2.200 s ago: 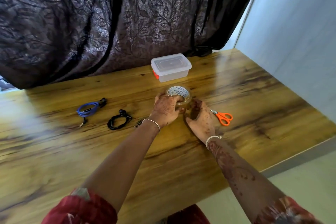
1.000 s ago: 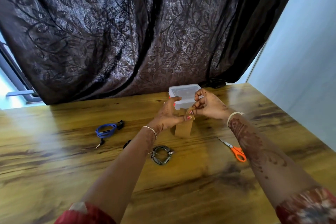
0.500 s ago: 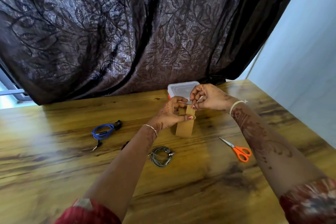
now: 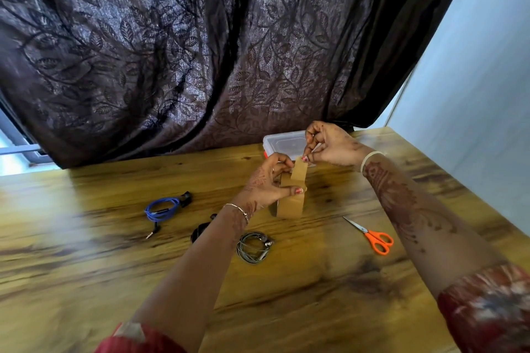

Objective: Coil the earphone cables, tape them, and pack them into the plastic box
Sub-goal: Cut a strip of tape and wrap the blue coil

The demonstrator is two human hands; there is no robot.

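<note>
head: glossy brown tape roll (image 4: 289, 206)

Soft daylight, bright slit of window (image 4: 17, 149) at the left edge beside the dark curtain (image 4: 200, 51), pale glare across the glossy table (image 4: 71, 209) on the left, faint soft shadows, wide-angle bending at the edges, sleeves (image 4: 487, 309) smeared by blur at the bottom.

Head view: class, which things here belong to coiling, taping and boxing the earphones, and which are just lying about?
Belongs to the job: tape roll in the left hand; tape strip pinched by the right hand; blue earphones; black earphones; grey earphones; plastic box; scissors.

Just there: curtain; wall; table.
</note>
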